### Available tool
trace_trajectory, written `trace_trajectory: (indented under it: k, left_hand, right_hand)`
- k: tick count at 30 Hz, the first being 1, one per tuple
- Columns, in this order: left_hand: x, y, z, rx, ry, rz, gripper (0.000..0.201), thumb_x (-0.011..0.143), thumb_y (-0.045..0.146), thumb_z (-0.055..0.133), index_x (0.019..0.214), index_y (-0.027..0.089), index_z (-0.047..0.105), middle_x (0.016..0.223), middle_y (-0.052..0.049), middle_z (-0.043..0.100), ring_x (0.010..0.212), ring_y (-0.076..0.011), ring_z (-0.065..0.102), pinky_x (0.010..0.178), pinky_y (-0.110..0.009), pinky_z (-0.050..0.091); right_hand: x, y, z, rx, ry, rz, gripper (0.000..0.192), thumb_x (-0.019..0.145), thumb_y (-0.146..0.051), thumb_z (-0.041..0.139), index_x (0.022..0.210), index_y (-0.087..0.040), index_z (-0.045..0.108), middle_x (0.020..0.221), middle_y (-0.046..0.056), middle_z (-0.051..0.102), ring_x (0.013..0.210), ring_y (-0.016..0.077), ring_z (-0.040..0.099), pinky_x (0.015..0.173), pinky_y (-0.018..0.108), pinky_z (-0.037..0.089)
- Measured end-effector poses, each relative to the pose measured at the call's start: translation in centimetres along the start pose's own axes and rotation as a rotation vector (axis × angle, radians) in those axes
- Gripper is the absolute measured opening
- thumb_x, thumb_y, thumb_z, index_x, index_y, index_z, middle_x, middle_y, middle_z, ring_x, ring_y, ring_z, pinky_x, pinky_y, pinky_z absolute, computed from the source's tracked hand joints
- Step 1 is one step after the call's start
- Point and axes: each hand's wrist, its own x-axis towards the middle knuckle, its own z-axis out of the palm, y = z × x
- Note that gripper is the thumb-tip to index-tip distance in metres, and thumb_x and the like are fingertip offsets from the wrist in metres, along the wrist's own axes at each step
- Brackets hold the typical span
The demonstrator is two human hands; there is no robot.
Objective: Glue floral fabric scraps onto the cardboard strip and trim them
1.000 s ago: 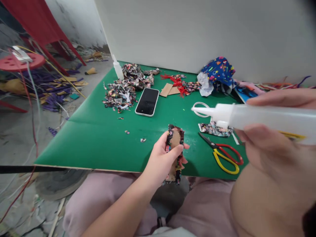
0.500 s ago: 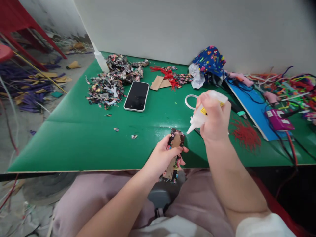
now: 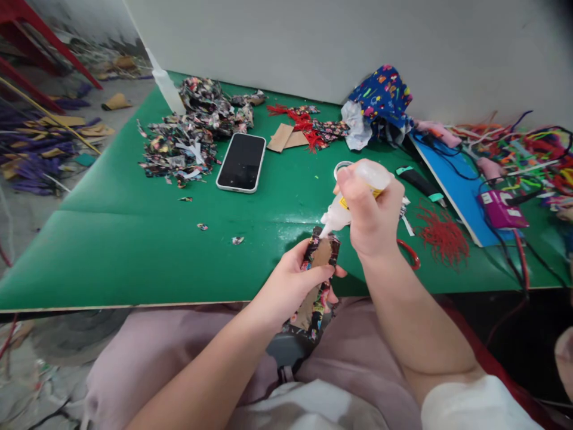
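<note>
Head view: the left hand (image 3: 290, 286) holds a floral-wrapped card strip (image 3: 321, 254) at the near edge of the green desk (image 3: 111, 257), fingers closed around it, thumb pressed across its face. The right hand's (image 3: 378, 221) fingers wrap a squeeze bottle (image 3: 339, 213), tilted nozzle-down at the strip's far end; contact cannot be told. Fabric scraps (image 3: 179, 146) lie beside a phone (image 3: 242, 162).

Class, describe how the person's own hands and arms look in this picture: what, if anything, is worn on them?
The left hand and right hand are ungloved; no ring, watch or bracelet shows. Both forearms are uncovered. A loose, plain white sleeve shows near the right elbow; no left sleeve is in view.
</note>
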Motion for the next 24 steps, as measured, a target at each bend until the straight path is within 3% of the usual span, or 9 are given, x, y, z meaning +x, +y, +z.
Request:
trace_trajectory:
  k: [14, 24]
  left_hand:
    - [-0.09, 0.15, 0.00, -0.007, 0.015, 0.000, 0.025, 0.074, 0.020, 0.063, 0.096, 0.019, 0.052, 0.079, 0.000, 0.067, 0.047, -0.0093, 0.059, 0.045, -0.021, 0.047]
    - [-0.06, 0.15, -0.09, 0.024, 0.049, 0.032, 0.026, 0.072, 0.022, 0.065, 0.095, 0.019, 0.053, 0.078, -0.001, 0.067, 0.047, -0.0107, 0.059, 0.044, -0.021, 0.047]
  right_hand:
    - [-0.51, -0.56, 0.26, -0.012, -0.046, -0.027, 0.034, 0.082, -0.053, 0.050, 0.066, -0.023, 0.051, 0.061, -0.002, 0.052, 0.062, 0.0127, 0.056, 0.051, 0.028, 0.044]
    - [-0.41, -0.75, -0.28, -0.049, 0.006, -0.074, 0.035, 0.081, -0.054, 0.049, 0.064, -0.023, 0.049, 0.059, -0.003, 0.051, 0.054, 0.0105, 0.048, 0.049, 0.027, 0.040]
